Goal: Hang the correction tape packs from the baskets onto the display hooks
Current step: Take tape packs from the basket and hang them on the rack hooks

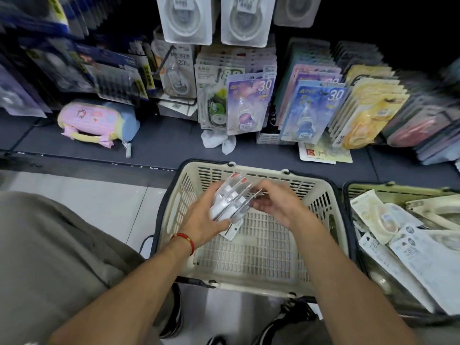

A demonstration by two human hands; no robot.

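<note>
From the head view, two baskets are seen on the floor against the dark shelf edge (99,158). The cream basket (251,257) is held between the person's knees, its mesh floor bare but for one pack lying under the hands; open tile is left only to its left. The second basket (353,192), touching it on the right, is filled with loose white packs (408,247) — too overlapped to be counted.

A stack of clear correction tape packs (230,200) is gripped above the cream basket: the left hand (201,220) is curled under and around it, and the stack's far edge is pinched by the right hand (271,205). About four packs are suggested by the edges, though blur prevents a sure count.

Above, two large blister packs (245,21) are hung on display hooks; coloured carded packs (311,110) are ranged in rows below.
</note>
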